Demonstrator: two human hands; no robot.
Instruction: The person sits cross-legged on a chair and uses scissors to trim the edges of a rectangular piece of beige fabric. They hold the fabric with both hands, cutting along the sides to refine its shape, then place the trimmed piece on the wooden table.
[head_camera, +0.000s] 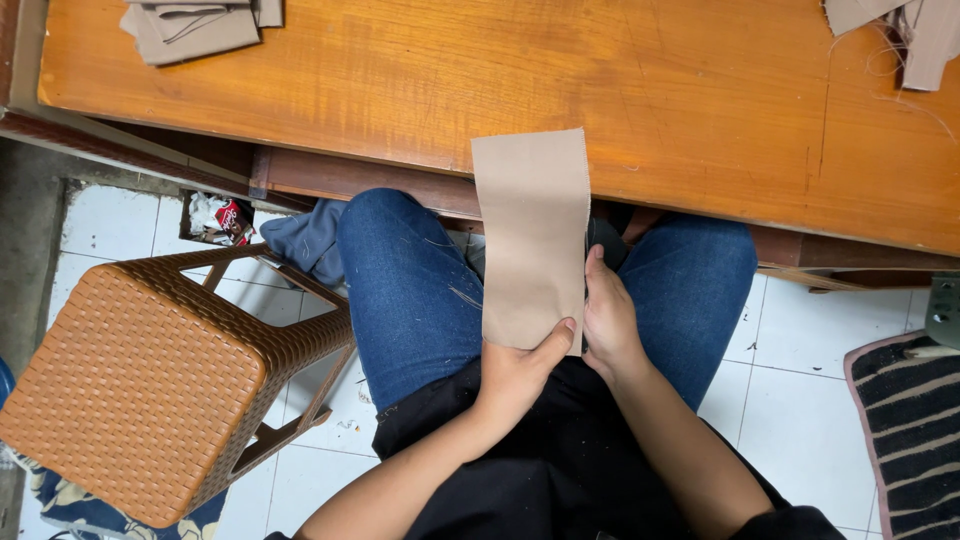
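A tan rectangular fabric piece (530, 235) stands upright over my lap, its top edge reaching the near edge of the wooden table (420, 90). My left hand (515, 375) pinches its bottom edge, thumb on the front. My right hand (608, 320) grips the fabric's lower right edge, fingers curled behind it. Both hands rest above my blue-jeaned thighs (410, 290).
A stack of folded tan fabric pieces (195, 25) lies at the table's far left, and more tan pieces with loose threads (900, 30) at the far right. A brown woven plastic stool (150, 380) stands on the white tiled floor to my left. A striped mat (910, 430) lies at right.
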